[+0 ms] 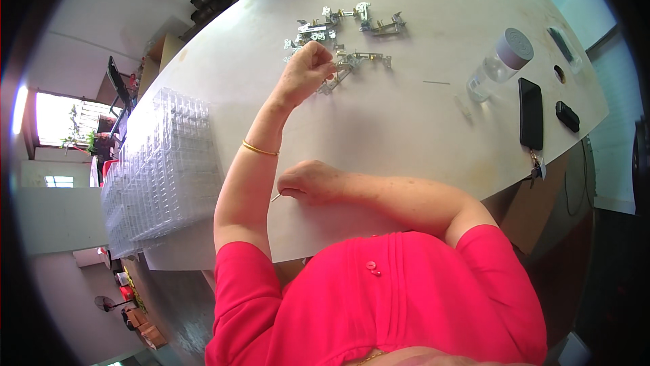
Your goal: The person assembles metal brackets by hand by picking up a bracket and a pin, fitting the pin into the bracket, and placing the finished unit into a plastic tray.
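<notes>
My left hand reaches across the table to a loose cluster of small metal bracket assemblies. Its fingers are curled closed at the near side of the cluster, and whatever they may hold is hidden. One jointed metal assembly lies just right of the fingers, and another rests farther back. Close to the table's front edge, my right hand is closed around a thin metal rod. Only the rod's short end sticks out on the left; the rest is covered by the hand.
Stacked clear plastic trays fill the table's left side. On the right are a clear bottle with a grey lid, a black phone, a small black object and a thin rod. The table edge curves past the phone.
</notes>
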{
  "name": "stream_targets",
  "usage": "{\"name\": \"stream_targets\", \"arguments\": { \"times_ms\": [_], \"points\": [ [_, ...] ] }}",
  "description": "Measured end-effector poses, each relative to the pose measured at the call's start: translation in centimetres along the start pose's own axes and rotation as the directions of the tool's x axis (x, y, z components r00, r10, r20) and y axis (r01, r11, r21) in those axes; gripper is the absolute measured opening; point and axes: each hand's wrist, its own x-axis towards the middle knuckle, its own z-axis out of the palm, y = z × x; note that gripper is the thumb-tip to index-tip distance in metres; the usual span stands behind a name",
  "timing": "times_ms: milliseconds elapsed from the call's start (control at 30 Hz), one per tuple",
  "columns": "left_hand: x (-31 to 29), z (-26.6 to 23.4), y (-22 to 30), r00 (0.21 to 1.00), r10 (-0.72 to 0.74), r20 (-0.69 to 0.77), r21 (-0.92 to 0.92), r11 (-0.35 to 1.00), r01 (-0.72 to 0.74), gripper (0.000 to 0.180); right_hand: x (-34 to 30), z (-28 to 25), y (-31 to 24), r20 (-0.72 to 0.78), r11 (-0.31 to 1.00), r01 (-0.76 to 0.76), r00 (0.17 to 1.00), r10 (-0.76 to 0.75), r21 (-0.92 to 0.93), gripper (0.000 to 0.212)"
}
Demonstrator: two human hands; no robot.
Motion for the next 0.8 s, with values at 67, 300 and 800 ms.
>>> {"name": "stream_targets", "arguments": {
  "times_ms": [67, 300, 800],
  "points": [
    [-0.6, 0.2, 0.5, 1.0, 0.027, 0.002, -0.044, 0.999, -0.027, 0.011, 0.0, 0.0, 0.1, 0.003, 1.0, 0.007, 1.0, -0.007, -0.016, 0.004],
    [-1.8, 1.3, 1.8, 0.963, 0.253, -0.091, 0.44, 0.878, -0.188, 0.009, 0.0, 0.0, 0.5, 0.038, 1.0, -0.012, 0.999, 0.012, 0.0, 0.008],
    [-3.5, -1.6, -1.6, 0.967, -0.206, -0.148, -0.608, 0.79, 0.076, 0.009, 0.2, -0.8, -0.1, 0.073, 0.984, -0.123, 0.991, 0.114, 0.13, 0.014]
  ]
}}
